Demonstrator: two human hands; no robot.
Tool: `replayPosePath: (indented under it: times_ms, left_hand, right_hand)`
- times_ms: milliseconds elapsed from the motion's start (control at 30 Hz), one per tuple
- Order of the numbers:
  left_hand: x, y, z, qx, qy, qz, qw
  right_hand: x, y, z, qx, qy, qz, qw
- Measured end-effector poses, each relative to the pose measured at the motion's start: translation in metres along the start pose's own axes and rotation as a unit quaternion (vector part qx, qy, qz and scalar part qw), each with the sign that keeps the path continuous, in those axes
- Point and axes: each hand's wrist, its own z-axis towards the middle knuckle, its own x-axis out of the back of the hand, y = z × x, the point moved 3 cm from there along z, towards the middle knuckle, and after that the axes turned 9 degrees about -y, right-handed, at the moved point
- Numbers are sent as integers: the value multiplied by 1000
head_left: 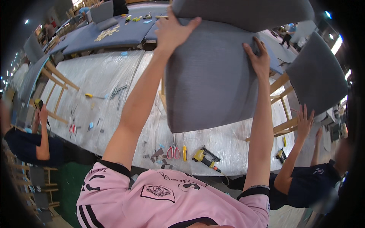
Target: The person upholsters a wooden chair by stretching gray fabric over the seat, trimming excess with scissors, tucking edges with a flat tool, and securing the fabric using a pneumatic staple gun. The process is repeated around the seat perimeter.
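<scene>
A grey upholstered chair (213, 76) stands right in front of me on the work table, its seat facing me and its backrest (247, 11) beyond. My left hand (173, 33) is at the far left edge of the seat, fingers spread and thumb reaching toward the backrest. On the right edge of the seat rests my right hand (260, 59), thumb and fingers apart against the fabric near the backrest. Neither hand is closed around anything. Most of the chair's wooden legs are hidden beneath the seat.
Plastic film covers the table (102, 76). Near its front edge lie red-handled scissors (173, 152), a yellow utility knife (185, 153) and a yellow staple gun (205, 156) with a hose. A person (304, 178) at right touches another chair (317, 76); one at left (34, 146) holds a yellow-black tool (38, 103).
</scene>
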Motion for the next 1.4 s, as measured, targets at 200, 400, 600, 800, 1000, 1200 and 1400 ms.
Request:
replayPosePath:
  times_ms: [200, 400, 600, 800, 1000, 1200, 1400]
  left_hand:
    - [29, -28, 16, -29, 28, 39, 998]
    - [60, -56, 12, -60, 78, 37, 994]
    - [40, -61, 55, -93, 78, 17, 992]
    - [78, -38, 111, -45, 87, 271, 958]
    - [35, 39, -8, -242, -147, 343, 896]
    - [110, -56, 59, -216, -147, 222, 939]
    - [129, -123, 111, -68, -139, 200, 968]
  right_hand:
    - [-10, -16, 19, 51, -70, 56, 995]
    - [-42, 44, -6, -83, -134, 372, 915]
    - [-46, 20, -25, -268, -147, 436, 847]
    - [-108, -64, 30, -199, -136, 489, 838]
    - [-120, -113, 17, -40, -287, 442, 849]
    - [-148, -46, 50, 24, -244, 298, 922]
    - [-192, -33, 76, 148, -87, 113, 979]
